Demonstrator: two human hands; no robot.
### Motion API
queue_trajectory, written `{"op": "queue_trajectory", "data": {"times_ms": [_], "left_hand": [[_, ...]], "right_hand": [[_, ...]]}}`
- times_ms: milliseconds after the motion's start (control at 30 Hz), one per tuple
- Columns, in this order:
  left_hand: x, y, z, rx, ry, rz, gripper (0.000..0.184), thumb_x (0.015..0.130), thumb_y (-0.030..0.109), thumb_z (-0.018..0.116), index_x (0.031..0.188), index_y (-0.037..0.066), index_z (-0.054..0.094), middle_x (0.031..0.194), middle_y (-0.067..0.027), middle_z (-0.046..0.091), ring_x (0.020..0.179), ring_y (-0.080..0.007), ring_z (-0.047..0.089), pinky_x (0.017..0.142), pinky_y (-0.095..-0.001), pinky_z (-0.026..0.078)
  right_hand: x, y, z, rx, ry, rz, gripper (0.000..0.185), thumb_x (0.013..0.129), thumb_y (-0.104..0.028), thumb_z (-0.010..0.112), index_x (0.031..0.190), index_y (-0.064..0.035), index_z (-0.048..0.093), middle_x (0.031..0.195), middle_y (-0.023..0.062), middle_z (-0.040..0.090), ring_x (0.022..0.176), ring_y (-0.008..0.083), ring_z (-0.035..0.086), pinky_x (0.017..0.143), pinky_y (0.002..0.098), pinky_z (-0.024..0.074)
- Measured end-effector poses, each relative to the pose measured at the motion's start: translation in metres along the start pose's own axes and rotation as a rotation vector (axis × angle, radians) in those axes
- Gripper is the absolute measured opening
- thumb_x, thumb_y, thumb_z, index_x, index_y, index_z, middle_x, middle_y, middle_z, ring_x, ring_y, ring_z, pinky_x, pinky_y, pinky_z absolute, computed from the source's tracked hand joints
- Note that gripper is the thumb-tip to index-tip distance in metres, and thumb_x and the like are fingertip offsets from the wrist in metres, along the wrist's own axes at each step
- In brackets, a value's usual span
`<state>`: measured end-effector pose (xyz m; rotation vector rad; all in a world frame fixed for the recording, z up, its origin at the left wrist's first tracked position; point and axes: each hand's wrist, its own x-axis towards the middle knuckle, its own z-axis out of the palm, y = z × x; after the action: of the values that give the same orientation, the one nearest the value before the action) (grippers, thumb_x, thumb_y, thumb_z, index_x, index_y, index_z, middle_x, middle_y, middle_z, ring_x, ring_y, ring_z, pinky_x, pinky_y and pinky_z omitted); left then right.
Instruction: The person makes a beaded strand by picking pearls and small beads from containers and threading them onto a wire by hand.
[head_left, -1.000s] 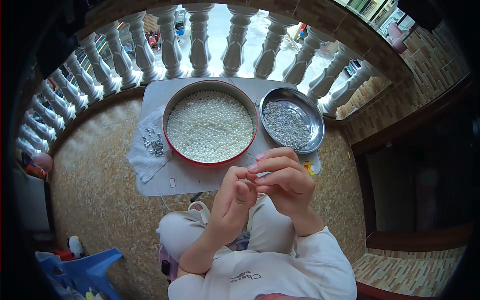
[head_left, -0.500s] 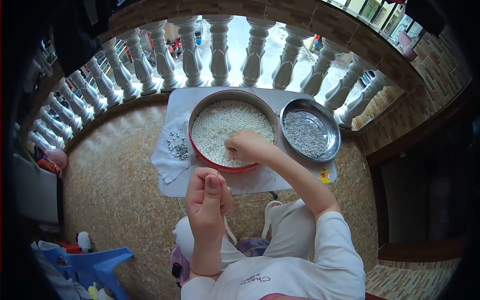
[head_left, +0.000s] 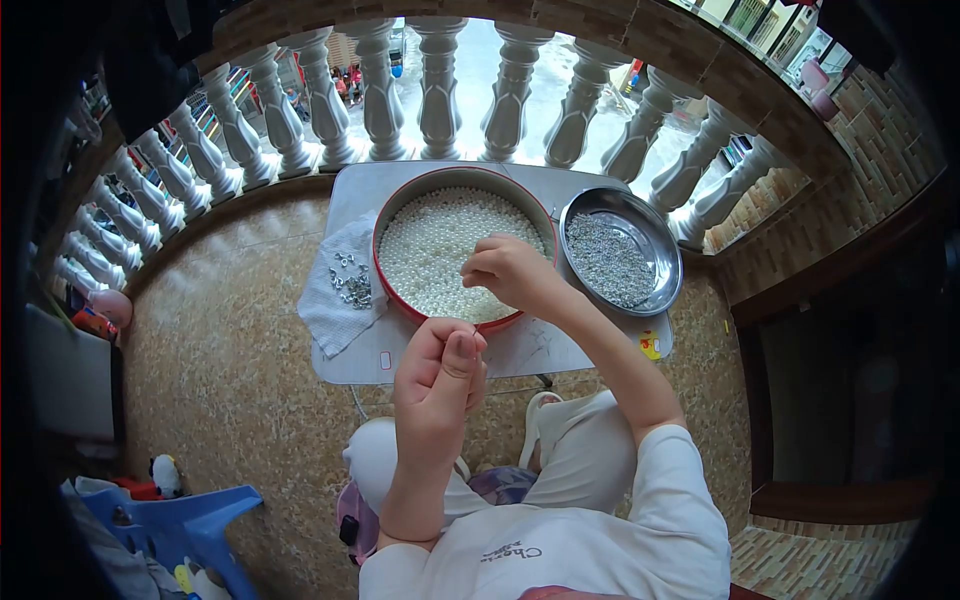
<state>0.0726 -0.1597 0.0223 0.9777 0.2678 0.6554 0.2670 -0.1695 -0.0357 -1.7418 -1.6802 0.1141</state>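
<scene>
Left hand (head_left: 438,372): clenched in a pinch, contents indiscernible. Right hand (head_left: 515,275): fingers curled; any grasp could not be told. White beads (head_left: 430,235): contained in tin (head_left: 465,178) beneath right hand. Steady left pinch, light right fingertips were judged advisable.

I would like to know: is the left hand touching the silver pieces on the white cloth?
Apart. The head view shows the left hand away from the silver pieces, with white cloth and tabletop visible between them.

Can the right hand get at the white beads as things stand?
Probably yes: the right hand is over the open round tin, no lid covers the white beads, and nothing visible blocks it.
</scene>
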Motion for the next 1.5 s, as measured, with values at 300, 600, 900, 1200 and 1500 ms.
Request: {"op": "queue_trajectory", "data": {"times_ms": [300, 600, 900, 1200, 1500], "left_hand": [[-0.012, -0.006, 0.016, 0.264, 0.1, 0.215, 0.004, 0.088, 0.007, 0.055, 0.088, 0.003, 0.053, 0.066, 0.0046, 0.048, 0.053, -0.0008, 0.033, 0.046, -0.0147, 0.026], [-0.017, -0.009, 0.023, 0.283, 0.097, 0.356, 0.006, 0.084, 0.004, 0.06, 0.086, 0.004, 0.054, 0.065, 0.0051, 0.048, 0.053, -0.0012, 0.033, 0.046, -0.0148, 0.026], [-0.02, -0.01, 0.024, 0.297, 0.055, 0.365, 0.006, 0.083, 0.003, 0.061, 0.084, 0.003, 0.055, 0.063, 0.0046, 0.048, 0.05, -0.0015, 0.031, 0.044, -0.0151, 0.025], [-0.023, -0.009, 0.034, 0.276, -0.031, 0.369, 0.007, 0.081, 0.001, 0.062, 0.081, 0.003, 0.056, 0.06, 0.0042, 0.049, 0.048, -0.0021, 0.031, 0.042, -0.0159, 0.025], [-0.023, -0.001, 0.042, 0.292, -0.056, 0.407, 0.007, 0.08, 0.0, 0.062, 0.081, 0.003, 0.056, 0.059, 0.0043, 0.048, 0.047, -0.0023, 0.031, 0.04, -0.0162, 0.024]], "right_hand": [[-0.044, -0.089, -0.038, 1.403, 0.127, 0.189, 0.006, 0.079, -0.003, 0.064, 0.085, -0.0051, 0.063, 0.089, 0.0129, 0.065, 0.09, 0.0245, 0.061, 0.082, 0.0344, 0.0507], [-0.052, -0.098, -0.041, 1.352, 0.179, -0.057, 0.015, 0.08, -0.008, 0.065, 0.093, -0.0055, 0.059, 0.094, 0.0161, 0.065, 0.094, 0.0275, 0.062, 0.084, 0.0367, 0.0519], [-0.059, -0.096, -0.041, 1.31, 0.223, -0.094, 0.018, 0.078, -0.012, 0.068, 0.092, -0.0057, 0.058, 0.093, 0.0162, 0.066, 0.093, 0.027, 0.063, 0.082, 0.0351, 0.053], [-0.059, -0.099, -0.049, 1.339, 0.343, -0.301, 0.024, 0.067, 0.0, 0.073, 0.089, 0.0012, 0.063, 0.089, 0.0158, 0.067, 0.087, 0.0258, 0.065, 0.078, 0.0316, 0.0553], [-0.064, -0.099, -0.062, 1.034, 0.391, -0.359, 0.026, 0.065, -0.002, 0.075, 0.088, 0.0027, 0.063, 0.084, 0.0148, 0.067, 0.079, 0.0224, 0.066, 0.068, 0.028, 0.0562]]}}
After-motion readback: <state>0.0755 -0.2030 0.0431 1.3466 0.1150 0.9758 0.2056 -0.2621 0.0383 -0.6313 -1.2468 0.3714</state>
